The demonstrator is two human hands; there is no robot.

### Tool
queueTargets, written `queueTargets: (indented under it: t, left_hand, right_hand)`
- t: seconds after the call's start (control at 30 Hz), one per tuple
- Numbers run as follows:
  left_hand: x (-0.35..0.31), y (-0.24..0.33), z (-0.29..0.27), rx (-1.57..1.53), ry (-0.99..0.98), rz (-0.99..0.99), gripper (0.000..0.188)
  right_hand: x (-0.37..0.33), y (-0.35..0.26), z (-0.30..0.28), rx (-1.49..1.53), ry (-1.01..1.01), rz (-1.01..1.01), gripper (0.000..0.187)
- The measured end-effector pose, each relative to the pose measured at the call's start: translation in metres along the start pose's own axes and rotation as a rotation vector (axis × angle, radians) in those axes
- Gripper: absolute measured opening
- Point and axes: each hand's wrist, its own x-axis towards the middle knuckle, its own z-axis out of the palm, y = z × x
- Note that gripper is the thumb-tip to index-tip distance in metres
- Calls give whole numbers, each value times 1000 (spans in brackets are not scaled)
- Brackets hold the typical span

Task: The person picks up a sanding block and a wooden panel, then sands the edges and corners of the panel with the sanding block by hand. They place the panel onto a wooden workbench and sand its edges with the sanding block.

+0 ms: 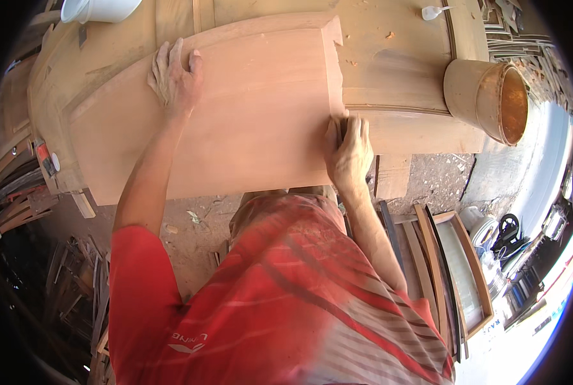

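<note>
A large reddish-brown wooden panel (254, 109) with a curved far edge and a stepped right end lies across the workbench. Near its far left edge, my left hand (176, 77) rests on the wood, fingers apart and reaching to the curved rim. At the panel's right end, my right hand (352, 151) is closed around a small dark block (343, 128), pressed to the edge. The block is mostly covered by my fingers, so its exact kind is hard to make out.
Beneath the panel is a wooden workbench surface (402, 70) with scattered shavings. A dusty bucket (472, 93) lies on its side at the right; a white tub (107, 9) and a small clear bottle (431, 13) are at the far side. Wooden frames (472, 269) lean at the lower right.
</note>
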Motion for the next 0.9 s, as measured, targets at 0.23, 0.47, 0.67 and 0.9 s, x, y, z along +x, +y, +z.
queueTargets:
  t: [0.23,0.47,0.67,0.9]
  left_hand:
    - [-5,-1,9,-87,-16,2,51]
    - [-4,-6,0,-25,-29,-39,53]
    - [0,0,13,-46,-1,-4,52]
    - [-1,-6,2,-81,-39,-36,55]
  right_hand:
    - [173,-38,24,-32,124,-102,21]
    - [23,-6,3,33,23,-53,24]
    - [205,-34,29,-36,127,-87,37]
    - [-28,11,-9,122,-103,-19,32]
